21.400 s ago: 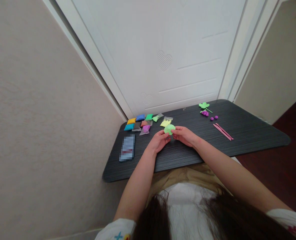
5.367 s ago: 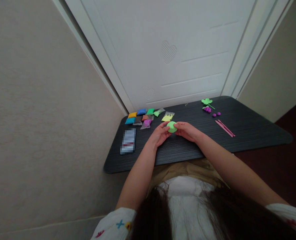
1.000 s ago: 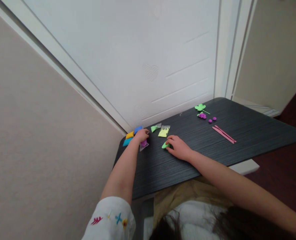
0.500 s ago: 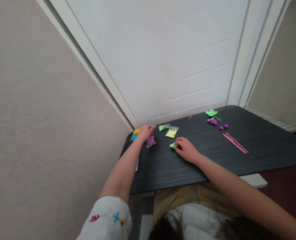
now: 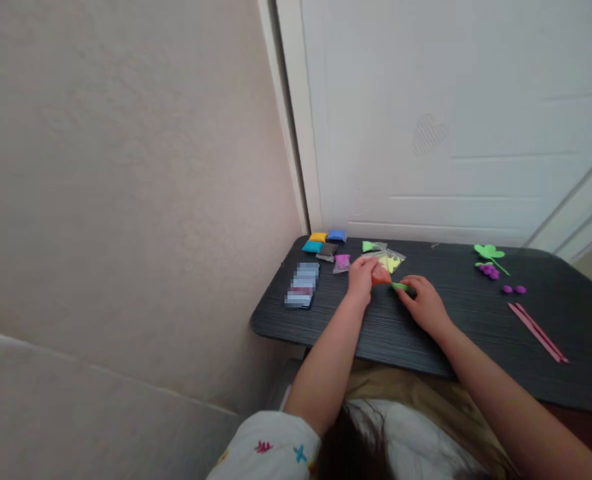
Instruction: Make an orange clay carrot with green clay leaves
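My left hand (image 5: pixel 362 280) is closed on a small clear packet of orange-red clay (image 5: pixel 381 275), held just left of my right hand. My right hand (image 5: pixel 423 301) pinches a light green piece of clay (image 5: pixel 400 286) low over the dark table. Behind the orange-red packet lies a packet of pale yellow clay (image 5: pixel 393 261), partly covered by it. A packet with green clay (image 5: pixel 370 246) lies farther back. To the left of my left hand rests a packet of purple clay (image 5: pixel 342 263).
Yellow (image 5: pixel 319 237), blue (image 5: pixel 337 235), teal (image 5: pixel 313 247) and dark (image 5: pixel 327 251) packets lie at the back left, near a phone (image 5: pixel 303 285). On the right are a green leaf shape (image 5: pixel 489 252), a purple cluster (image 5: pixel 489 271), two purple balls (image 5: pixel 514 289) and pink tools (image 5: pixel 537 332).
My left hand has come from the packets at the left to beside my right hand, now with the orange-red packet. The view has turned left, showing the phone. My right hand keeps the green clay.
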A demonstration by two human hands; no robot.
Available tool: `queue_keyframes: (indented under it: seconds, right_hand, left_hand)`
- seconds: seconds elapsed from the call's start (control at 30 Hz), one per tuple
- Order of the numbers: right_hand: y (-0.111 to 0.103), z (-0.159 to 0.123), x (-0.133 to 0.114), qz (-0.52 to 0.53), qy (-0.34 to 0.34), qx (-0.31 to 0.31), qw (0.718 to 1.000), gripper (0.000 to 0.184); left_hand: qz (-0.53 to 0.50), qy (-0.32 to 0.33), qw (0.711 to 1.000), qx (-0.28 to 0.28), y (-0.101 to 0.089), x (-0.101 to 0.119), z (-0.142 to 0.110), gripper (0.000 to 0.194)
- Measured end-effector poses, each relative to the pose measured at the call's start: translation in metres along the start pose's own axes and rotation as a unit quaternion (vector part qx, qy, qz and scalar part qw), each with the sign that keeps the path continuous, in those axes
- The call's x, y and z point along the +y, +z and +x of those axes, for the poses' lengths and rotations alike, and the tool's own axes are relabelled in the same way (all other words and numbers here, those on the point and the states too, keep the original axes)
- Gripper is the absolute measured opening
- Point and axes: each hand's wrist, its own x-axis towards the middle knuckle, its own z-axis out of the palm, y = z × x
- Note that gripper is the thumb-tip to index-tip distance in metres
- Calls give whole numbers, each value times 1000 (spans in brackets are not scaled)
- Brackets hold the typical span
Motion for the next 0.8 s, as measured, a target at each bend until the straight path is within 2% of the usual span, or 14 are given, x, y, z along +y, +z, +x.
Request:
queue_keyframes:
  seconds: [0.1, 0.2, 0.27, 0.37, 0.5, 0.57, 0.67, 0.8]
  right_hand:
    - [0, 0, 3, -11, 20, 2, 1000, 21]
    - [1, -1, 6, -9, 39, -16, 999, 24]
    - [1, -1, 6, 6, 70, -8, 997, 32]
    - [-1, 0, 1, 77, 113, 45, 990, 41]
    - [-9, 1, -12, 135, 93, 86, 983, 38]
    - [-13, 3, -16, 133, 77, 44, 987, 31]
    - [-18, 5, -16, 139, 91, -19, 986, 26]
    - [-23, 7, -8, 223, 124, -37, 966, 27]
  left_hand:
    - [-24, -11, 999, 22, 3, -14, -13, 18]
    - [23, 1, 999, -37, 0, -18, -19, 20]
    - [76, 21, 995, -54, -3, -16, -20, 22]
    - [139, 32, 981, -129, -6, -11, -21, 25]
    - [194, -15, 952, -234, -10, -5, -23, 29]
    - [205, -31, 946, -251, -12, -4, -23, 27]
    - [196, -70, 944, -256, -11, -4, -21, 26]
    - [141, -112, 950, -254, -3, 2, -27, 30]
